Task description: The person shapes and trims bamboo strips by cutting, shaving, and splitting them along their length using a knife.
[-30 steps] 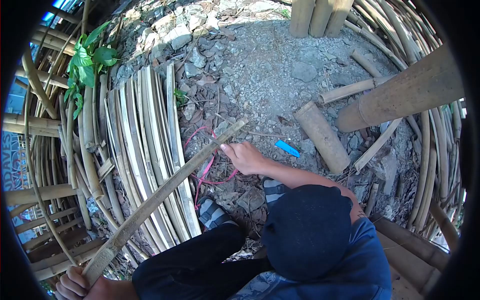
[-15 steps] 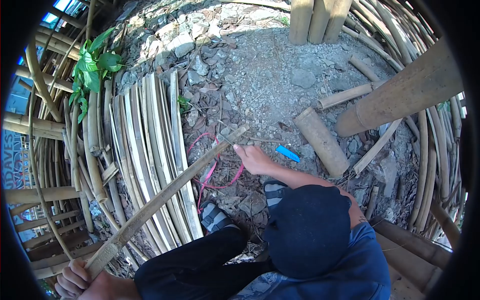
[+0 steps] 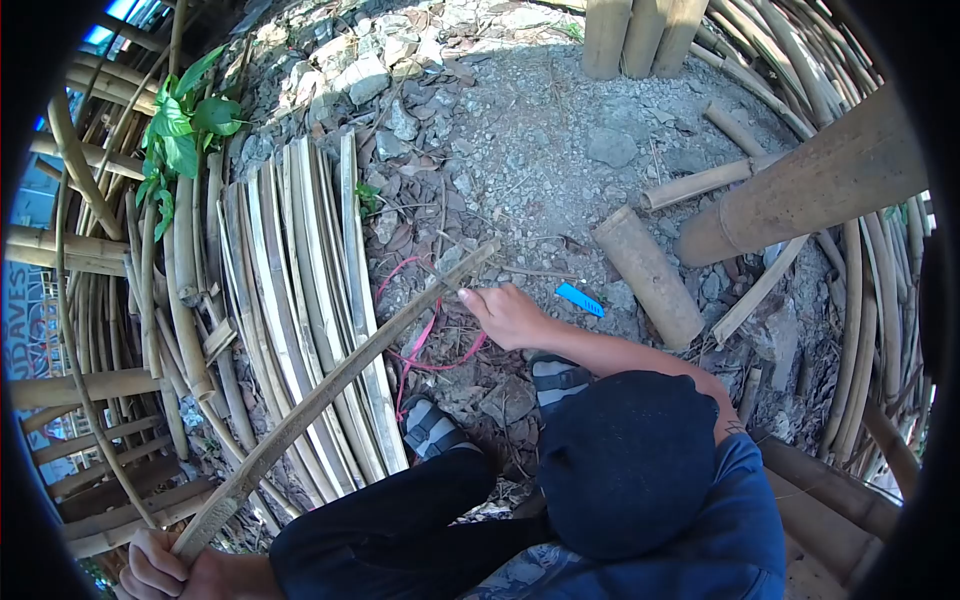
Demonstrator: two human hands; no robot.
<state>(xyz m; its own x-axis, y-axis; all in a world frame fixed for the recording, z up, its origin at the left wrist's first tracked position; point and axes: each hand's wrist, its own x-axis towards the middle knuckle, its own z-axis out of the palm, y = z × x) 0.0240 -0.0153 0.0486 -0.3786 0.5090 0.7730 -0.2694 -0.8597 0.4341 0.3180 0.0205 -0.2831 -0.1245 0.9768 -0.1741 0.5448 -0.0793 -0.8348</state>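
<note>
My left hand [image 3: 160, 562] is closed around the lower end of a long split bamboo strip [image 3: 318, 402]. The strip slants up and away across my knees, above the ground. Near its far end my right hand [image 3: 507, 316] is closed, its thumb toward the strip. A thin knife blade [image 3: 449, 284] shows between that hand and the strip, lying across it; its handle is hidden in the fingers. Under the strip lies a row of split bamboo slats [image 3: 300, 240]. Pink twine [image 3: 440, 367] lies loosely on the ground below my right hand.
A blue plastic object [image 3: 580, 299] lies right of my right hand. Beyond it are a cut bamboo section [image 3: 650, 278] and a thick bamboo post [image 3: 800, 175]. Bamboo fencing [image 3: 95, 385] stands at left. A black cap [image 3: 628, 465] covers the lower middle. Stones and leaves litter the ground.
My right hand and the blade have shifted slightly down along the strip. The strip's far end sits slightly higher in view. My left hand keeps its hold, a little lower.
</note>
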